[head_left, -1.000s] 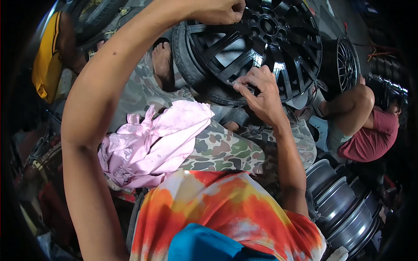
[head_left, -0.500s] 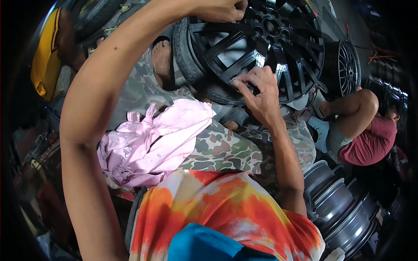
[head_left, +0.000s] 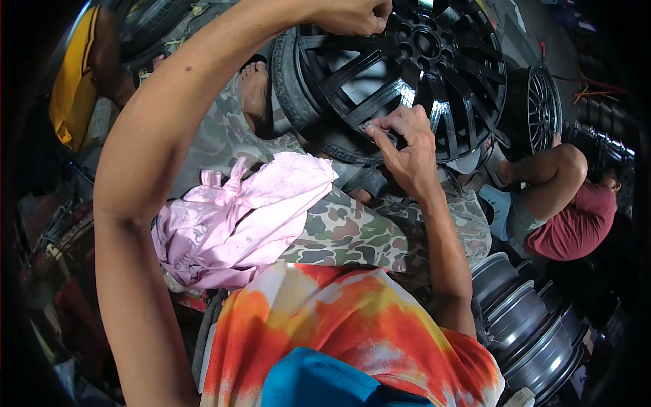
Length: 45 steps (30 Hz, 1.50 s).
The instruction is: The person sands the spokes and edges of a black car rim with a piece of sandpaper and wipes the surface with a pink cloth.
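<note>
1. The glossy black spoked wheel point(head_left: 410, 74) sits beyond the camouflage trousers point(head_left: 346, 234).
2. Left hand point(head_left: 363, 17) curled closed by the spokes; right hand point(head_left: 410, 146) pinched at the rim's edge; whether either grips anything cannot be told.
3. Silver rims point(head_left: 519, 315) stand lower right, near a maroon-shirted person point(head_left: 573, 227).

- The black wheel point(head_left: 428, 45) now sits slightly farther right in view.
- The person's left hand point(head_left: 361, 16) has shifted a little right in view as well.
- The co-worker in maroon point(head_left: 573, 227) appears lower, one hand point(head_left: 557, 139) farther down.
</note>
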Motion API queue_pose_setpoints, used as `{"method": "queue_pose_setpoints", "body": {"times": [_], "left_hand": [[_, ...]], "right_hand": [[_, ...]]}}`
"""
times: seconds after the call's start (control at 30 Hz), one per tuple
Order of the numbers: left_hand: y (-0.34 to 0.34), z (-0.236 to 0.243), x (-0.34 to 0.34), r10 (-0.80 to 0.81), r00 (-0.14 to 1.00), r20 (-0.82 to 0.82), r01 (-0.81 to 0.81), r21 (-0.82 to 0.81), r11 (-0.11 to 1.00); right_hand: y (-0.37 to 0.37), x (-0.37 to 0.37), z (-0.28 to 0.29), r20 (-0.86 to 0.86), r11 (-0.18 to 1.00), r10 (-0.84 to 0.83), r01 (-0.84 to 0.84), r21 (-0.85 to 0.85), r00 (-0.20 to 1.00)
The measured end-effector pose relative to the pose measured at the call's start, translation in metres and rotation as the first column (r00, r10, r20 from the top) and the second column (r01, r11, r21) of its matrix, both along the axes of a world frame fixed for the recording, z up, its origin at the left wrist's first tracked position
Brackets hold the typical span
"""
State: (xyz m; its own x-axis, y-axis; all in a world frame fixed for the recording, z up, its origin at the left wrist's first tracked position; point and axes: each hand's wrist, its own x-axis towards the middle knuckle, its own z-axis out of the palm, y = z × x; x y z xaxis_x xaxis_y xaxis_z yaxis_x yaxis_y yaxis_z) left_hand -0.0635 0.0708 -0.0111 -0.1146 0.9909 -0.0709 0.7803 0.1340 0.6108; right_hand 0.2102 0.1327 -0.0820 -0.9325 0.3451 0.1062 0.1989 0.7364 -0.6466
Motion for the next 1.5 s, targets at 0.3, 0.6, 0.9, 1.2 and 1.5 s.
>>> {"method": "queue_pose_setpoints", "body": {"times": [0.3,0.6,0.9,1.2,1.5], "left_hand": [[-0.005,0.013,0.002,-0.008,1.000,0.017,0.008,-0.022,1.000],[-0.003,0.016,0.002,-0.014,1.000,0.018,0.015,-0.041,0.999],[-0.004,0.017,0.003,-0.011,1.000,0.009,0.011,-0.046,0.999],[0.001,0.010,0.004,0.004,1.000,-0.010,-0.005,-0.045,0.999],[0.003,0.009,0.003,0.021,1.000,-0.015,-0.022,-0.049,0.999]], "right_hand": [[-0.001,-0.002,0.000,0.007,1.000,-0.028,0.028,-0.001,1.000],[-0.003,-0.002,0.003,0.020,0.999,-0.037,0.038,-0.014,0.999],[-0.003,-0.003,0.006,0.019,0.999,0.011,-0.010,-0.036,1.000],[-0.002,-0.002,0.005,-0.016,1.000,0.011,-0.011,0.013,1.000],[-0.002,-0.003,0.006,0.024,0.998,-0.047,0.046,0.033,0.999]]}}
